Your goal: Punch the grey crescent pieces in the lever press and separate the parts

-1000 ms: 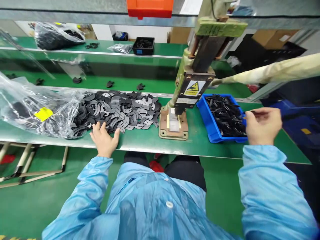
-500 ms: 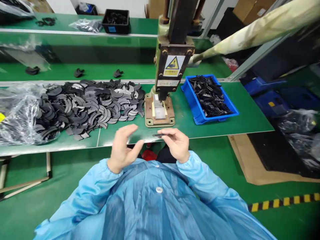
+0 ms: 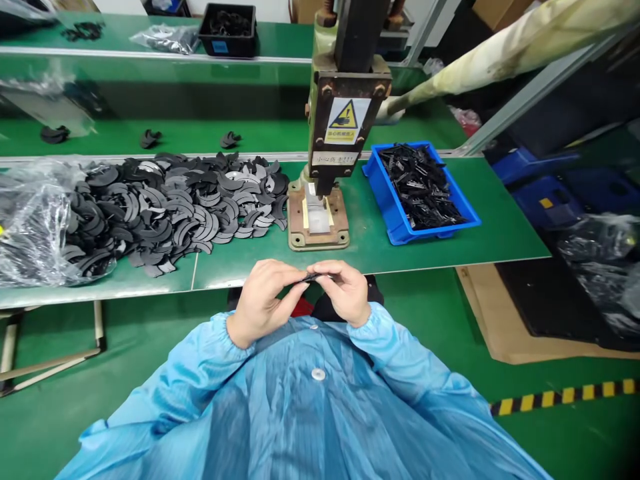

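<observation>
At far left, a crumpled clear plastic bag (image 3: pixel 35 223), open toward a broad heap of flat, crescent-shaped black pieces (image 3: pixel 170 213) on the green tabletop (image 3: pixel 223 268). Next, just over the near edge, the left hand (image 3: pixel 265 297), with thumb and forefinger brought together in a narrow grip on the near-left end of a slim black part (image 3: pixel 314 277). About the part: small, thin and dark, held roughly level between both sets of fingertips, in front of the press and off the tabletop; mostly covered by fingers, so cannot tell its full outline. Behind it, a bench press (image 3: pixel 347 107) with a hand-hazard label, a dark ram and a brown, bolted base. Then the right hand (image 3: pixel 347 293), also in a tight thumb-and-forefinger grip, closed on the part's other end. Farther right, a blue plastic bin (image 3: pixel 385 200), full of narrow, glossy black strips in a tangle. Beyond the tabletop's right end, blue tubs (image 3: pixel 543 200) and clear plastic wrapping (image 3: pixel 597 240).
</observation>
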`<control>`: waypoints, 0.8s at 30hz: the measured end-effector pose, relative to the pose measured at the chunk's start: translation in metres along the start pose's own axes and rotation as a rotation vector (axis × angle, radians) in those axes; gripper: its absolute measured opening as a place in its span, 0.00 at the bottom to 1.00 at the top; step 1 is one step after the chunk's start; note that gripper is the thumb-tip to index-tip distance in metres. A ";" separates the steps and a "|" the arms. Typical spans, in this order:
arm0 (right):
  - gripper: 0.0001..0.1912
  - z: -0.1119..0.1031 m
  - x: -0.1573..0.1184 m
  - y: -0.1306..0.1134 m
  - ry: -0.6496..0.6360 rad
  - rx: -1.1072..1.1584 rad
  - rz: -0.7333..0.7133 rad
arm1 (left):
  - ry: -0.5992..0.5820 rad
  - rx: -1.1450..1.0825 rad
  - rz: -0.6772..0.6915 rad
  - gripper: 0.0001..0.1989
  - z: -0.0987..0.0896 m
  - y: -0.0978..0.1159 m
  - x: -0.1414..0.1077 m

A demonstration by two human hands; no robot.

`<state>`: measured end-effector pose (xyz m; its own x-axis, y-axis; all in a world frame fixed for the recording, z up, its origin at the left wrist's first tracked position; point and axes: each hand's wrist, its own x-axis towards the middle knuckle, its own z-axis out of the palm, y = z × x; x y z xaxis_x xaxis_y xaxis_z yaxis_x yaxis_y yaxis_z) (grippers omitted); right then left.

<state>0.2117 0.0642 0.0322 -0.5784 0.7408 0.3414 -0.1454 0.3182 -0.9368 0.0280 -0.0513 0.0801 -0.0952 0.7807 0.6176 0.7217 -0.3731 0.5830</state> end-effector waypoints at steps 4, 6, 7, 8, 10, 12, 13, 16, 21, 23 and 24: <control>0.10 -0.005 0.008 -0.006 -0.062 -0.056 -0.078 | -0.076 -0.211 -0.232 0.07 0.001 0.001 -0.002; 0.09 -0.009 0.014 -0.010 -0.116 -0.078 -0.122 | -0.159 -0.440 -0.453 0.07 0.003 0.000 -0.002; 0.09 -0.011 0.017 -0.012 -0.155 -0.099 -0.147 | -0.209 -0.555 -0.558 0.09 0.004 -0.002 -0.001; 0.10 -0.014 0.021 -0.014 -0.200 -0.130 -0.175 | -0.257 -0.654 -0.643 0.12 0.005 -0.004 0.000; 0.13 -0.022 0.029 -0.018 -0.293 -0.220 -0.225 | -0.318 -0.788 -0.740 0.17 0.008 -0.013 0.006; 0.16 -0.035 0.040 -0.025 -0.312 -0.328 -0.242 | -0.301 -0.828 -0.758 0.19 0.012 -0.027 0.016; 0.16 -0.044 0.046 -0.030 -0.275 -0.375 -0.237 | -0.260 -0.816 -0.747 0.21 0.014 -0.036 0.024; 0.15 -0.075 0.073 -0.053 -0.028 -0.453 -0.245 | -0.082 -0.711 -0.690 0.22 0.023 -0.067 0.052; 0.32 -0.118 0.134 -0.114 0.444 -0.286 -0.389 | 0.087 -0.483 -0.622 0.18 0.045 -0.115 0.098; 0.35 -0.123 0.157 -0.141 0.477 -0.251 -0.499 | 0.068 -0.300 -0.570 0.13 0.053 -0.125 0.109; 0.37 -0.123 0.166 -0.154 0.439 -0.244 -0.544 | 0.044 -0.205 -0.537 0.11 0.056 -0.128 0.113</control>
<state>0.2367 0.2111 0.2426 -0.0935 0.5930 0.7998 -0.1078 0.7925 -0.6002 -0.0370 0.1128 0.0457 -0.4438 0.8673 0.2254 0.4171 -0.0227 0.9086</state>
